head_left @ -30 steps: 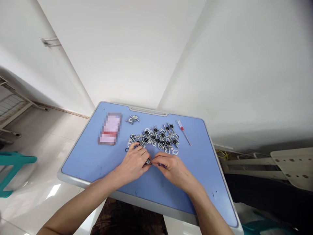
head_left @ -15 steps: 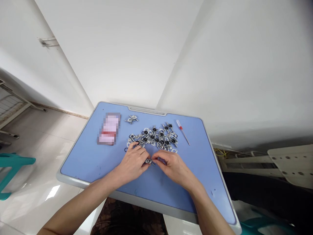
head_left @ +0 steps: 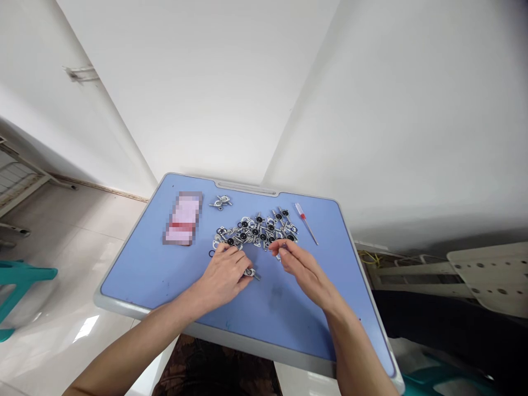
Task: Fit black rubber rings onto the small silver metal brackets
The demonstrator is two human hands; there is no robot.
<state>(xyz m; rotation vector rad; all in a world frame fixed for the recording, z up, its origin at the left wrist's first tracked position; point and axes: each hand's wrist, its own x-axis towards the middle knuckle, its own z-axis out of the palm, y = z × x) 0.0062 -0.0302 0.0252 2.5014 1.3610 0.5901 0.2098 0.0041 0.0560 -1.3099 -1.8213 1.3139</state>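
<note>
Below the white wall (head_left: 198,110), I have a blue desk (head_left: 157,275) with a pale rim. My left hand (head_left: 225,275) has its fingers closed on a studded metal fitting (head_left: 249,272), near the front edge of the loose pile of metal fittings (head_left: 256,232), black-faced pieces and flat plates. My right hand (head_left: 300,267) is at the pile's near right side, fingers curled and partly open; I can't tell whether they grip anything. A smaller cluster of metal parts (head_left: 221,202) lies farther back, between a pixelated rectangular object (head_left: 182,218) and the red-collared screwdriver (head_left: 306,223).
</note>
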